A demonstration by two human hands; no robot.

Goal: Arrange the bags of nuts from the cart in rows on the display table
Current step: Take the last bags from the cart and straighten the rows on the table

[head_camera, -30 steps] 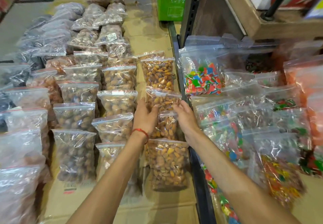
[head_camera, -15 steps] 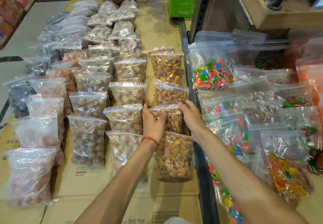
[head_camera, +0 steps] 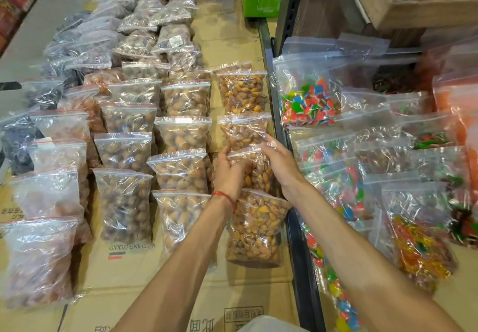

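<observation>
The left hand and right hand are each keeping a closed grip on opposite edges of a clear zip-top plastic bag of golden-brown nuts lying in the rightmost row on the cardboard-covered surface; soft, slippery, probably shifting inside, it is likely needing two-sided support

Even, bright light; glare on my plastic bags; blur and wide-angle bending toward three and nine o'clock.
</observation>
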